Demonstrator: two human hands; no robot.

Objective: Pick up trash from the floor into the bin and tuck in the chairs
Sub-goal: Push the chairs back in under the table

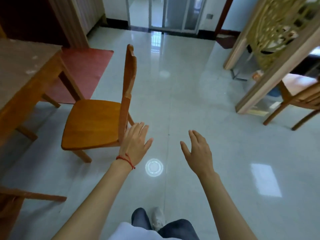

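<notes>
A wooden chair (93, 122) stands pulled out from the wooden table (22, 75) at the left, its backrest towards me. My left hand (136, 142), with a red string at the wrist, is open beside the lower part of the backrest, close to it or just touching. My right hand (199, 151) is open over bare floor, holding nothing. A clear round plastic lid (154, 167) lies on the tiles just below and between my hands. No bin is in view.
A second chair (297, 99) stands at the right beside a carved wooden partition (270, 49). Part of a third chair (20, 200) shows at the lower left. A red mat (83, 70) lies beyond the table. Glass doors (166, 13) close the far end.
</notes>
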